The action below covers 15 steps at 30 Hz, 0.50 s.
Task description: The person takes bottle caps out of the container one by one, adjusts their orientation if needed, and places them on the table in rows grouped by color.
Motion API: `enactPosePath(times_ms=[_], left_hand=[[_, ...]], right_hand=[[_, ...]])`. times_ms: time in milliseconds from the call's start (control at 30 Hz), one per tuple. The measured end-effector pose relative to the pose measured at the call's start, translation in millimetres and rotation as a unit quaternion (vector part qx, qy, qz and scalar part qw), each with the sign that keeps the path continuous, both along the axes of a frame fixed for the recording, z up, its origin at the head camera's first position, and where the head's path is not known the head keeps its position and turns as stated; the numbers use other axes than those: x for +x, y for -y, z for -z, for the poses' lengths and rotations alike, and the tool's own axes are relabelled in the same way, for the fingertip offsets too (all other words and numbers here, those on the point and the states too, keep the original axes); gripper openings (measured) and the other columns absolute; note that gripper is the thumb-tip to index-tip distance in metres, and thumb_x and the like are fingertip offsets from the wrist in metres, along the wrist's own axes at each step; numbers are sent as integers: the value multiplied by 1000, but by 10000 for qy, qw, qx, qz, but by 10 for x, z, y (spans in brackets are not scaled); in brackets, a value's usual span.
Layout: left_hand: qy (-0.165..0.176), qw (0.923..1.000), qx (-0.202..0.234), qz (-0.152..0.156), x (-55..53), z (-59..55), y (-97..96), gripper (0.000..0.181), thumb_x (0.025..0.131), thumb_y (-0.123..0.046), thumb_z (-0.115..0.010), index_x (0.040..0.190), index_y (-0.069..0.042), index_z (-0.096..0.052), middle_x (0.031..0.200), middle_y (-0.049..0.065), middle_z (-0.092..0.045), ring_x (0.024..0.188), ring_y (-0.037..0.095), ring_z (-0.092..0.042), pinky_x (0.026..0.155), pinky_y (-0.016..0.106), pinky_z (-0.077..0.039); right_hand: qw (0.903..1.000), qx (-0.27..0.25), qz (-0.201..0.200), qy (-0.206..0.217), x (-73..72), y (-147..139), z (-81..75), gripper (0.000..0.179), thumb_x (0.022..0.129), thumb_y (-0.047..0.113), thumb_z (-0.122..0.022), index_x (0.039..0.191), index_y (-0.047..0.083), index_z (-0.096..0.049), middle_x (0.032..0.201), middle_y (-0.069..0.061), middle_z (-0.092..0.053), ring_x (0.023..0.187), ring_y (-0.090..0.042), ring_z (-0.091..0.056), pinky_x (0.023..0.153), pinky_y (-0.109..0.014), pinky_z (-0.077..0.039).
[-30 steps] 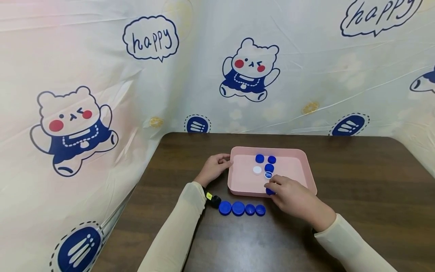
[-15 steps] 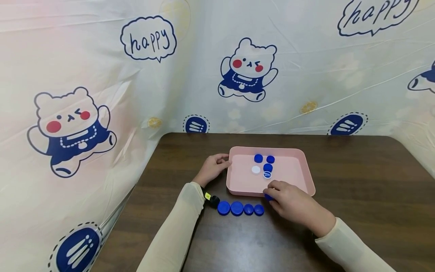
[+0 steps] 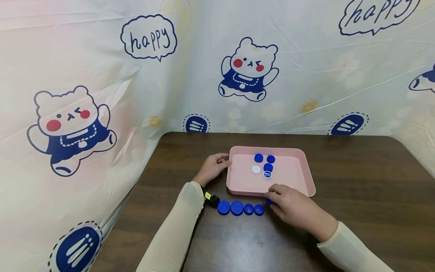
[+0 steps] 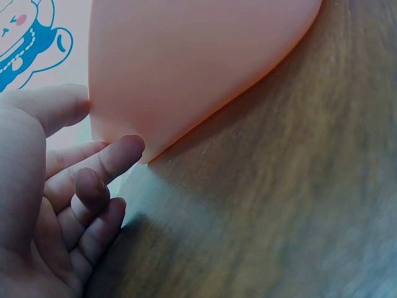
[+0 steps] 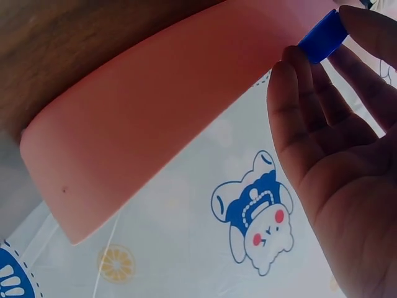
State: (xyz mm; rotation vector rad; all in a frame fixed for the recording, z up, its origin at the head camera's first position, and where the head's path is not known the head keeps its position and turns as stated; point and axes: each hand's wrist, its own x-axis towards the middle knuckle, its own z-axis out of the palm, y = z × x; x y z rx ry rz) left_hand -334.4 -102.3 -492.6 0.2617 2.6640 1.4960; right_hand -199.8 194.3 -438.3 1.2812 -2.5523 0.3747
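Observation:
My left hand [image 3: 213, 168] holds the left side of a pink tray [image 3: 299, 177]. In the left wrist view its thumb and a finger touch the tray's side wall [image 4: 186, 68], the other fingers curled below. My right hand [image 3: 292, 204] is at the tray's front edge, pinching a blue bottle cap [image 5: 324, 38] between thumb and fingertips. In the head view that cap is mostly hidden by the fingers. To its left, several blue caps [image 3: 236, 208] stand in a row on the table, two larger and two smaller.
Inside the tray lie three blue caps [image 3: 268, 167], a white cap [image 3: 256, 170] and a white cap with blue print [image 3: 267, 175]. The brown table [image 3: 357, 181] meets a printed cloth [image 3: 306, 68] behind and at the sides.
My right hand has brought the blue cap out over the tray's front edge, down toward the right end of the row. The left hand stays at the tray's side.

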Motion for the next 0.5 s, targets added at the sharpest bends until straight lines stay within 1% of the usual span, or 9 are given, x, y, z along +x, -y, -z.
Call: enactPosePath(times_ms=[233,500], left_hand=[[29,9999,-52,-86,1,-6,-1,43,91,-40,-68,125,-15,-65,83,1,-66,78,20,-58,71,34,-48],[33,10000,-7,-67,-7,5,-12,43,90,-40,-68,125,-14,-65,83,1,-66,78,20,-59,71,35,-48]], right_hand=[[9996,-91,-193,184,18,6,35,26,78,9,-78,102,5,-70,93,0,-59,81,-14,-59,75,-34,-53],[9987,-68,-176,476,32,8,71,23,80,10,-78,102,9,-70,93,3,-59,82,-10,-59,75,-31,-53]])
